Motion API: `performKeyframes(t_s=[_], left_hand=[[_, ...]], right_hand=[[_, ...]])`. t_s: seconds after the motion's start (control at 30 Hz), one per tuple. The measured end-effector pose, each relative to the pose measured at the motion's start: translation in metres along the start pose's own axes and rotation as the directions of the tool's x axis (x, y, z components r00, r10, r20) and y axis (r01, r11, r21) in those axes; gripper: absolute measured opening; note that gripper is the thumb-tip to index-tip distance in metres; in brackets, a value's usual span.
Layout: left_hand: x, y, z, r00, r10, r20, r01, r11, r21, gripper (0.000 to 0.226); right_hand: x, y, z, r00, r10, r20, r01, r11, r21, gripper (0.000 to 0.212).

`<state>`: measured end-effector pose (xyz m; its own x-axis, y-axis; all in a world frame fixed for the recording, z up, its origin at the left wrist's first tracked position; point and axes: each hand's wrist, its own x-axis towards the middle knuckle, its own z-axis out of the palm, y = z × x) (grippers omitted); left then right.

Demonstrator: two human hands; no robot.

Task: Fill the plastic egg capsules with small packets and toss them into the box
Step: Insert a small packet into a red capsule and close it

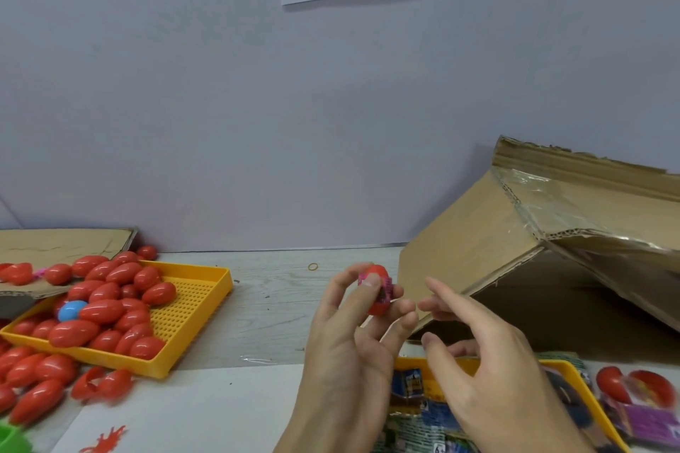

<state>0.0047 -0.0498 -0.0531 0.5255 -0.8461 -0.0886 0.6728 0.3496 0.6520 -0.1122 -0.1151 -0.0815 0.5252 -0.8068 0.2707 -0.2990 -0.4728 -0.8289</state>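
Observation:
My left hand (349, 338) holds up a red egg capsule (379, 276) with a pink packet (384, 289) sticking out of it, my thumb pressing on the packet. My right hand (482, 364) hovers just to the right, fingers spread and relaxed, holding nothing. A cardboard box (515, 232) lies tilted at the right, its dark opening facing me. A yellow tray (195, 305) at the left holds several red capsules (99, 309) and one blue capsule (71, 310). Under my hands a second yellow tray (574, 375) holds small packets (415, 401).
More red capsules (29, 379) lie loose on the table at the lower left. Open red capsule halves (633, 384) and a purple packet (647, 419) sit at the far right. A rubber band (313, 266) lies near the wall. Flat cardboard (55, 243) lies behind the left tray.

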Motion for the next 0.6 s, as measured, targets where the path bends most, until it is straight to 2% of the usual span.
performKeyframes(t_s=[0.13, 0.23, 0.43, 0.6], left_hand=[[0.002, -0.0028, -0.0009, 0.995, 0.1, -0.011, -0.099, 0.991, 0.093, 0.028], [0.0027, -0.0062, -0.0032, 0.987, 0.159, 0.001, -0.154, 0.959, 0.238, 0.023], [0.0006, -0.005, -0.0032, 0.956, 0.292, 0.023, -0.272, 0.857, 0.437, 0.034], [-0.001, -0.0052, -0.0025, 0.891, 0.454, -0.019, -0.364, 0.74, 0.566, 0.02]], right_hand=[[-0.0003, 0.0006, 0.0, 1.0, -0.01, 0.009, 0.01, 1.0, -0.009, 0.061], [-0.0009, 0.0015, -0.0007, 0.999, -0.021, 0.026, 0.021, 1.0, 0.005, 0.055], [-0.0021, 0.003, -0.0016, 0.999, -0.028, 0.028, 0.026, 0.998, 0.055, 0.051], [-0.0015, 0.0003, -0.0034, 1.0, -0.003, 0.031, 0.002, 0.998, 0.063, 0.048]])
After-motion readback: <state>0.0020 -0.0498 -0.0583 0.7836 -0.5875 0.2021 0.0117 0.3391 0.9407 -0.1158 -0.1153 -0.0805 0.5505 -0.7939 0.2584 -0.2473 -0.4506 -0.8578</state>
